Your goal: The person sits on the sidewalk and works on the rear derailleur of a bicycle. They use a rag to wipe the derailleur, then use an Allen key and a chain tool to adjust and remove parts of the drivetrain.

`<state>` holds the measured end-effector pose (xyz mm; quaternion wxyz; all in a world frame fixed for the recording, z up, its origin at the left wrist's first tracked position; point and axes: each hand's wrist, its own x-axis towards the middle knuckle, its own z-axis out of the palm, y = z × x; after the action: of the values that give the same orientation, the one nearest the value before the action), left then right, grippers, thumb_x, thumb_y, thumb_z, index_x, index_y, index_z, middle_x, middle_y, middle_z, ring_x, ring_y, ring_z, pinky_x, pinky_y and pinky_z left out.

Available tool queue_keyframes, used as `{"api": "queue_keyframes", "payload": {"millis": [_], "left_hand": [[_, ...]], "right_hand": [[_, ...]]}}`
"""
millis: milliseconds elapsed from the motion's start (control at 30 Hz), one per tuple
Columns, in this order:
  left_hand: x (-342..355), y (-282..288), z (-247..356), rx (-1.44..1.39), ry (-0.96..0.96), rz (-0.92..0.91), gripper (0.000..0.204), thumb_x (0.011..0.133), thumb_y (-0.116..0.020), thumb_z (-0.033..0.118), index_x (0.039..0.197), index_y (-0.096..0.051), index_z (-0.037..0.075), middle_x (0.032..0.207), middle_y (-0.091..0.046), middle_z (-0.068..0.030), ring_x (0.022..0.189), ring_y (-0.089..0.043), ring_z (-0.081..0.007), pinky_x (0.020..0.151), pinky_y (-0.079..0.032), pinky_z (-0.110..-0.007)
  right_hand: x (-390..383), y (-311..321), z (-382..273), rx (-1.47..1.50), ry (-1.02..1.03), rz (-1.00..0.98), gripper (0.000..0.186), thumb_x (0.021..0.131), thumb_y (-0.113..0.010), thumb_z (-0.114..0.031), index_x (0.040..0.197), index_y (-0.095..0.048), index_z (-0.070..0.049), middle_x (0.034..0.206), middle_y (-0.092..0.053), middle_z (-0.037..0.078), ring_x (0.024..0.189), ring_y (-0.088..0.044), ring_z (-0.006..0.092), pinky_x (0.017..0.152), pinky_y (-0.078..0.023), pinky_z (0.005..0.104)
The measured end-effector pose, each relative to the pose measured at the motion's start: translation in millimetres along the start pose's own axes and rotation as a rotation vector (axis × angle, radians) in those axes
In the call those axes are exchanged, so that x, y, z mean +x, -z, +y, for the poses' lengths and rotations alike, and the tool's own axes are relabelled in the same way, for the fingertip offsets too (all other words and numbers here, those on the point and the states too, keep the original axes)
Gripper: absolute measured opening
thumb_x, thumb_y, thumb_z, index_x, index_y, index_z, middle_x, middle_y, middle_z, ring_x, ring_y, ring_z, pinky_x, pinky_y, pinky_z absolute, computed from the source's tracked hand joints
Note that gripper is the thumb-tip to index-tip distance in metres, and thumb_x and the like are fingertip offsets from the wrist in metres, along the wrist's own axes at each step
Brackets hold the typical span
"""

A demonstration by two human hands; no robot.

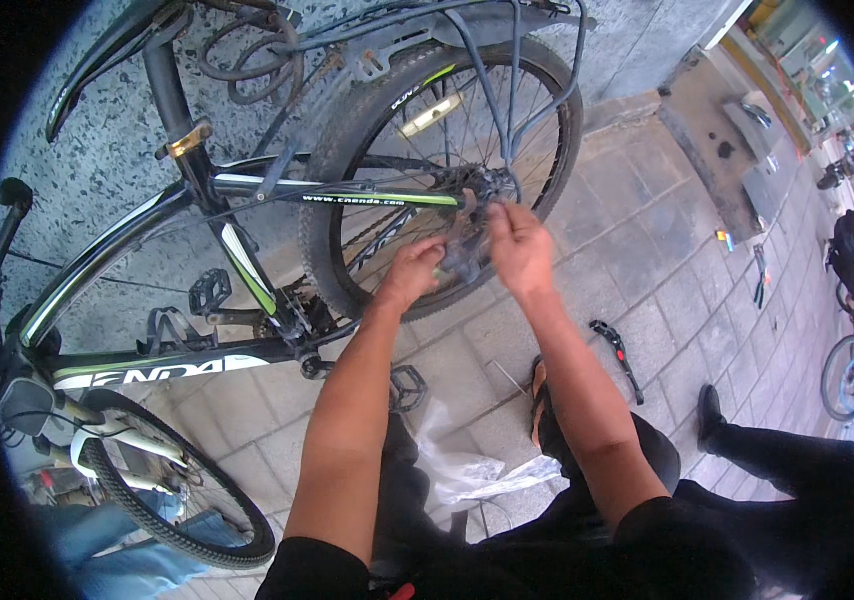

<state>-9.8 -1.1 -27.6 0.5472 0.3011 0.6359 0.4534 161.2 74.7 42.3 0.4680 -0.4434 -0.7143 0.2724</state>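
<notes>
Head view: two bare hands meet at the hub (495, 185) of a bike (243, 265), which stands on the paving (662, 215) close beside a speckled wall (137, 120); whether it leans on that wall cannot be told. The left hand (413, 275) comes in from the left of the rear wheel (325, 240), its fingers curled, thumb and fingertips almost together; the right hand (519, 248), blurred, closes in just below the hub, its fingers also bent. The gap between them is too smeared to show whether either has hold of a part. Working from two sides probably lets one hand steady while the other handles something small. The rack (515, 80) arches over the far side of the wheel, leaving the near side open to both arms. On the ground to the right, a black-and-red kickstand (619, 358) lies just beyond the right forearm, likely set there for easy reach, while pliers (761, 275) rest farther right, clear of the feet. A clear plastic bag (467, 465) lies crumpled near the knees, perhaps wrapping put aside. At near left, someone's jeans (127, 550) show beside the front wheel (247, 540).
</notes>
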Motion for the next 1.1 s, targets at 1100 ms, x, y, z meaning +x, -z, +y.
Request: {"api": "queue_keyframes", "payload": {"millis": [1100], "left_hand": [[7, 17, -1, -0.114, -0.022, -0.203, 0.051, 0.106, -0.046, 0.044, 0.135, -0.065, 0.008, 0.139, -0.061, -0.0116, 0.124, -0.060, -0.0257, 0.086, -0.059, -0.038]], "right_hand": [[-13, 16, -4, 0.232, -0.353, -0.141, 0.033, 0.106, -0.055, -0.027, 0.111, -0.069, 0.002, 0.081, -0.062, 0.001, 0.067, -0.052, 0.0101, 0.062, -0.046, 0.0278]]}}
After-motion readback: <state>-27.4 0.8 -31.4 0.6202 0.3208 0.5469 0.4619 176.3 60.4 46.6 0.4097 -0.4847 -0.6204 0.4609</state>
